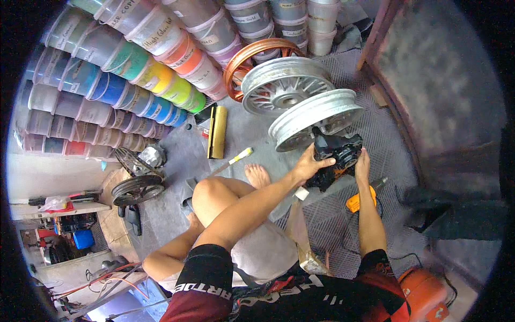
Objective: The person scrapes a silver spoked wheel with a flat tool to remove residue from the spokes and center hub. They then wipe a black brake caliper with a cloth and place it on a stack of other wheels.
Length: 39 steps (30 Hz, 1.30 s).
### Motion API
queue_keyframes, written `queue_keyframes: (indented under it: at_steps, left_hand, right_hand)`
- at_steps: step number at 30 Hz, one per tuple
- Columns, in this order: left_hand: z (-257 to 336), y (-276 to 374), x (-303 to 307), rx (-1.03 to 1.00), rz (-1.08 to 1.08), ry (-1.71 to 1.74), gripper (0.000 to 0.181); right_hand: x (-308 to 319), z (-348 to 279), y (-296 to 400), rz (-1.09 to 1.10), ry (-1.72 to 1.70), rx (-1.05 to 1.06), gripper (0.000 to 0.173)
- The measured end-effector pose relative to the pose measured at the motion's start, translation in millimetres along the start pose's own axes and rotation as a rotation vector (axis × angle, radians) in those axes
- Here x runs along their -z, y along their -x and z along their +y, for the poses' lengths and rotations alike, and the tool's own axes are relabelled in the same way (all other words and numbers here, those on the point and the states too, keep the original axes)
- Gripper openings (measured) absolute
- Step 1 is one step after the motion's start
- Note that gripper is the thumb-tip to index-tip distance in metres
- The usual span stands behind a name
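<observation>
A black metal casting (341,151), perhaps an engine cover or housing, is held up between both hands. My left hand (313,164) grips its near left side, with the thumb lying across the front. My right hand (362,163) closes on its right edge. Just beyond it, a bare silver motorcycle wheel rim (314,116) lies tilted on the mat. Under and behind the casting are other dark parts and something orange, too hidden to identify. An orange and black corded power tool (358,201) rests on the floor beside my right forearm.
A silver spoked wheel (287,86) and a copper-coloured wheel (235,68) stand behind. Stacked lidded buckets (161,76) fill the upper left. A yellow-handled tool (241,155) and a gold-coloured metal channel (217,133) lie ahead; dark wheels (139,189) sit left, a red machine (422,290) lower right.
</observation>
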<state>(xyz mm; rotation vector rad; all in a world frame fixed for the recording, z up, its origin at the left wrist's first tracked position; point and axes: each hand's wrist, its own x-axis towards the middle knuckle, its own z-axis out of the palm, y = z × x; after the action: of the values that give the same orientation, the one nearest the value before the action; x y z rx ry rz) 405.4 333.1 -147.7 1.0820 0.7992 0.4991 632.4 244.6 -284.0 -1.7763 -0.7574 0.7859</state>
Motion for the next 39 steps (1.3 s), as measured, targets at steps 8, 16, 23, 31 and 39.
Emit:
queue_keyframes:
  at_steps: [8, 16, 23, 31, 39]
  left_hand:
    - [-13.8, -20.0, 26.2, 0.023, -0.003, -0.159, 0.077]
    - [-11.5, -35.7, 27.2, 0.014, -0.015, -0.325, 0.083]
    - [-15.3, -53.0, 29.4, 0.020, -0.018, -0.394, 0.079]
    - [-17.8, -56.1, 40.6, 0.064, -0.039, -0.448, 0.085]
    - [22.1, -34.2, 56.1, 0.227, -0.207, -1.273, 0.080]
  right_hand:
    - [-33.6, 7.4, -0.9, 0.063, 0.010, 0.043, 0.060]
    - [-33.1, 0.6, 3.2, 0.099, -0.107, -0.058, 0.067]
    - [-31.1, 11.3, -7.0, 0.102, -0.124, 0.013, 0.062]
    - [-31.1, 4.2, 1.1, 0.100, -0.254, -0.145, 0.069]
    - [26.2, 86.9, 66.5, 0.503, 0.346, 0.027, 0.038]
